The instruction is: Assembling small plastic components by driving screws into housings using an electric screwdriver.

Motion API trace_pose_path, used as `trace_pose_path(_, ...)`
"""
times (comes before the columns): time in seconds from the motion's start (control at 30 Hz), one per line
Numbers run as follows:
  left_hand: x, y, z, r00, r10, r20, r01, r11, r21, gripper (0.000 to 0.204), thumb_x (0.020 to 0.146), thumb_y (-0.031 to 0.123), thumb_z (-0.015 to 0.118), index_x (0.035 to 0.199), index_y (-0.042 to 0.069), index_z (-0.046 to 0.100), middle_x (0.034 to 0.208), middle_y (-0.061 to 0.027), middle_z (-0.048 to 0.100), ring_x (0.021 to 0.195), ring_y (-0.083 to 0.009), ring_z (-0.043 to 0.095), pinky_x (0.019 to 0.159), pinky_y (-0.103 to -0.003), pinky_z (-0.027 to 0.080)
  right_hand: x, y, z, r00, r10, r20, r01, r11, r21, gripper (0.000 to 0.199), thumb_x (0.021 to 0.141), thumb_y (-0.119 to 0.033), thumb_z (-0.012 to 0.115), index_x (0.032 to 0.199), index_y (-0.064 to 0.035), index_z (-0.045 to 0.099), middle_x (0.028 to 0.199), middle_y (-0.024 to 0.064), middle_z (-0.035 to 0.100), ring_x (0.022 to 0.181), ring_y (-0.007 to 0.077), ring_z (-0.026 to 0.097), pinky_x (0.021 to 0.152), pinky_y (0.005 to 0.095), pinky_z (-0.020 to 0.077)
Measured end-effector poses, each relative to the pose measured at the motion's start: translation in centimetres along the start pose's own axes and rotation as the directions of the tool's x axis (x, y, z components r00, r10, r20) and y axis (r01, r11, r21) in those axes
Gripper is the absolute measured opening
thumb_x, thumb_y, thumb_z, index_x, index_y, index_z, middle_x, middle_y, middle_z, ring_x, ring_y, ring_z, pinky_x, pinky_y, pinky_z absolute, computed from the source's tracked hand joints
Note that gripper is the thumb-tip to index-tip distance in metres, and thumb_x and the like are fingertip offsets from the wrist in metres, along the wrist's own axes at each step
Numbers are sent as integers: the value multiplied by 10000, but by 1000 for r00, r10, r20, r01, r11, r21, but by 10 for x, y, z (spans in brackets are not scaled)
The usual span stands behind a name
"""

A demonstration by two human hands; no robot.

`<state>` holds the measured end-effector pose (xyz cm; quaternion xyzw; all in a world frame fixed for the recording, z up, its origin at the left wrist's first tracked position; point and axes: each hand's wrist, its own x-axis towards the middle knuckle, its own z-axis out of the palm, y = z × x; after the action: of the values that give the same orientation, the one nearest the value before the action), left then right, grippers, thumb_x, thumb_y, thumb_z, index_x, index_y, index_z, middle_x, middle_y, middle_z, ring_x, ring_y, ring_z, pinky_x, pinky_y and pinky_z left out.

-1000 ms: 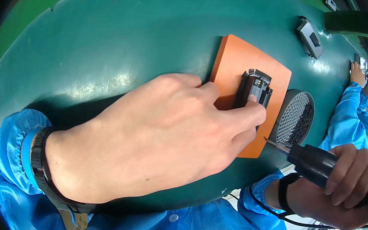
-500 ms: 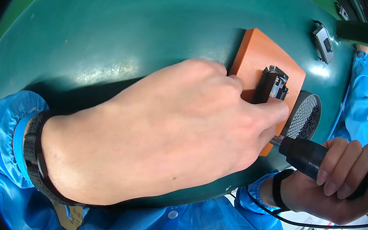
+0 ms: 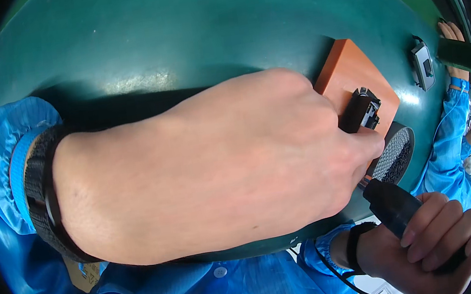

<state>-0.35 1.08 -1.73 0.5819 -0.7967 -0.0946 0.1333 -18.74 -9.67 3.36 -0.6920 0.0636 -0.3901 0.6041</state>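
My left hand [image 3: 220,167] stretches across the middle, back upward, with its fingers curled at the near left side of an orange block [image 3: 349,63]. The fingertips are mostly hidden, so what they grip cannot be seen. On the block sits a small black part [image 3: 356,113] with a metallic end, close beside my left knuckles. My right hand [image 3: 438,239], lower right, is wrapped round a black power screwdriver [image 3: 392,204]. Its tip points up and left, toward my left fingertips, which partly hide it. Beside the block stands a grey oval dish [image 3: 392,153] holding many tiny dark pieces.
A green work surface [image 3: 174,42] spreads behind my arm. At the far right lies a silver and black device [image 3: 424,65]. A co-worker's blue sleeve [image 3: 448,134] and hand [image 3: 451,32] are at the right edge. A black cable [image 3: 349,284] hangs below my right wrist.
The block, black part, dish and my left hand appear slightly farther right in the picture. The screwdriver's tip stays by my left fingertips. A co-worker's hand has come into view at the far right.
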Motion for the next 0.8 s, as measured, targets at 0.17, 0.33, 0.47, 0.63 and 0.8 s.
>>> trace_pose_path(0.17, 0, 1, 10, 995, 18, -96, -16, 1000, 16, 253, 854, 213, 702, 1015, 19, 674, 651, -5, 426, 532, -109, 495, 523, -272, 397, 0, 6, 15, 996, -51, -75, 50, 999, -19, 234, 1013, -283, 407, 898, -82, 439, 577, 9, 394, 428, 111, 368, 433, 281, 376)
trace_pose_path(0.33, 2, 0, 5, 997, -6, -77, 4, 1000, -29, 280, 845, 224, 707, 1027, 12, 681, 712, 4, 470, 541, -114, 492, 529, -267, 408, 1, 11, 20, 990, -76, -116, 66, 993, -93, 177, 966, -171, 481, 825, -106, 398, 550, 13, 455, 415, 94, 421, 432, 236, 374)
trace_pose_path(0.47, -1, 0, 0, 999, 29, -16, -28, 998, 59, 272, 834, 232, 707, 1028, 40, 702, 825, 15, 513, 556, -114, 495, 551, -261, 404, 5, 10, 23, 995, -61, -84, 52, 994, -98, 162, 969, -176, 473, 841, -106, 402, 547, 16, 444, 416, 100, 418, 438, 237, 376)
trace_pose_path(0.63, 4, 0, 0, 1000, -6, -1, 6, 998, 56, 216, 834, 224, 691, 1005, 95, 720, 935, 35, 558, 570, -111, 504, 572, -255, 395, 8, 4, -3, 993, -37, -108, 43, 998, 55, 190, 967, -246, 511, 908, -74, 457, 582, 13, 459, 450, 91, 409, 468, 247, 393)
trace_pose_path(0.8, 0, -3, 9, 997, 40, -68, -31, 991, 131, 216, 856, 219, 662, 1068, 190, 687, 1278, 83, 630, 601, -102, 531, 591, -238, 400, 6, -18, -53, 926, -224, -303, 203, 974, -100, 213, 936, -164, 521, 755, -119, 417, 590, -19, 346, 485, 84, 327, 474, 240, 311)
